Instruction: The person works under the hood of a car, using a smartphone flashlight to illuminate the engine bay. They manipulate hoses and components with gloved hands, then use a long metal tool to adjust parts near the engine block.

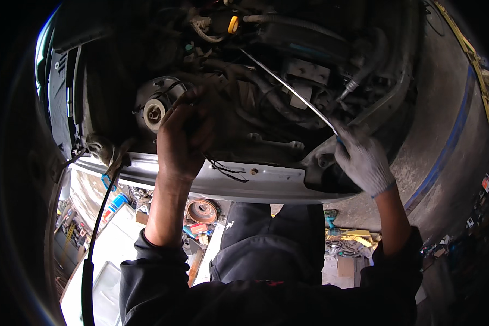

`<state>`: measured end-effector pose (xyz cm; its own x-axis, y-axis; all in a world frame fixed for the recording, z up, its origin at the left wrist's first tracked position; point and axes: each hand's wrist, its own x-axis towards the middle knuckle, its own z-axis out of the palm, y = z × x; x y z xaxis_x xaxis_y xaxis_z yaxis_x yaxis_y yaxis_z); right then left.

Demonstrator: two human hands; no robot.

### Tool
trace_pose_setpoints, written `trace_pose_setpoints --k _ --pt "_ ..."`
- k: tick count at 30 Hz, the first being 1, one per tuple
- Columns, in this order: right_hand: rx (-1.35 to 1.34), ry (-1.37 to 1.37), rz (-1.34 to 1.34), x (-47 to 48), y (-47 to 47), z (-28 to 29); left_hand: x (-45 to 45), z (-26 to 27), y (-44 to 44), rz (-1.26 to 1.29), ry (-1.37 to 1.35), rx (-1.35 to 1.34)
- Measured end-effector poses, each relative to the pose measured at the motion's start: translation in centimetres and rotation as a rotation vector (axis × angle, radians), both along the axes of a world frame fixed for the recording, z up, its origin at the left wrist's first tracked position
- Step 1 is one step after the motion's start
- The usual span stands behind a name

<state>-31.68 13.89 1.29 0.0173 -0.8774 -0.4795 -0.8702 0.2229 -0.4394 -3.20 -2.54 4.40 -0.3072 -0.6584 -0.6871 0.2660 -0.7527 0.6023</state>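
Observation:
My bare left hand [185,136] is raised over the car's engine bay, beside a strut mount [154,114] with a round light-coloured centre. Its fingers are curled in shadow, and whether they hold anything cannot be told. On my right hand [360,159] is a white knitted glove. That hand grips a long thin metal rod [287,84], perhaps a screwdriver shaft, at its lower end, where a bit of blue shows. The rod slants up and left over dark hoses, its far tip near the middle of the bay. Thin dark wires [226,169] lie over the fender edge below my left hand.
The pale fender [269,175] runs between my body and the bay. A yellow loop handle [233,25] sits among the hoses. A black gas strut [89,261] stands at the left. On the floor are a rusty brake drum [202,211], a teal power tool [331,219] and scattered parts.

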Motion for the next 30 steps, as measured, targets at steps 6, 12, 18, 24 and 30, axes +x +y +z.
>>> trace_pose_setpoints --k 6,12,18,24,30 --pt "0.102 0.162 0.165 1.7 -4.9 -2.7 1.0 -1.0 -0.5 -0.005 -0.147 -0.088" --pt "0.205 0.225 0.335 3.7 -8.7 -5.1 -1.4 -1.4 -2.4 -0.016 -0.172 -0.263" --pt "0.128 0.134 0.38 5.2 -14.0 -6.3 -2.0 -4.3 -5.5 -0.297 -0.358 -0.644" --pt "0.192 0.118 0.358 5.7 -17.2 -8.9 -3.9 -4.0 -4.6 -0.349 -0.624 -0.986" --pt "0.055 0.272 0.374 2.6 -12.3 -7.2 1.1 -1.3 -4.1 0.124 0.156 -0.197"
